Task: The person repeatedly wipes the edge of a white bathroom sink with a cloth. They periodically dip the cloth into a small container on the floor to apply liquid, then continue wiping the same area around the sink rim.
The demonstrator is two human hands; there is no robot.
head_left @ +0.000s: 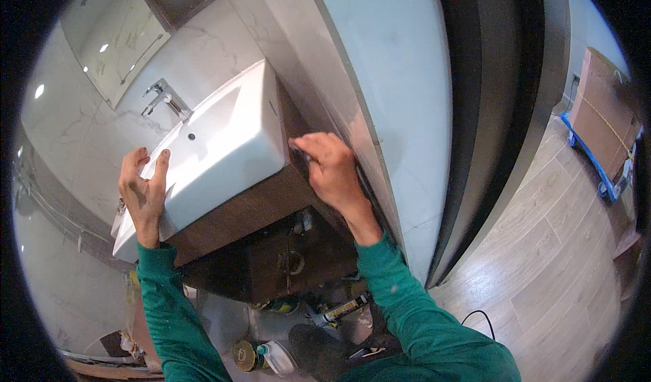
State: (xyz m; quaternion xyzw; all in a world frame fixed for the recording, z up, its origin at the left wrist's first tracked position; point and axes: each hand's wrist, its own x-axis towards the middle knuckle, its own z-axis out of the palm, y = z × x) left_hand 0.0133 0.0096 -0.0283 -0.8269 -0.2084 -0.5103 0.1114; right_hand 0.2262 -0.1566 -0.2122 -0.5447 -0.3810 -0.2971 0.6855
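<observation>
A white rectangular washbasin (234, 158) sits on a dark brown wooden cabinet (234, 223), with a chrome faucet (169, 101) at its back edge. My left hand (144, 195) is over the basin's front rim near the left end, thumb and fingers bent and apart, nothing between them. Whether it touches the rim I cannot tell. Beside the basin's right front corner, close to the cabinet side and the wall, my right hand (333, 168) has its fingers drawn together. Anything small in its fingertips is too unclear to make out.
Below, a caulking gun with a dark tube (346, 309), a white bottle with a green cap (277, 358) and a round tin (245, 355) are on the floor. A door-like pale panel (390, 97) rises to the right. Farther right stands a blue-edged dolly (588, 155) carrying brown board.
</observation>
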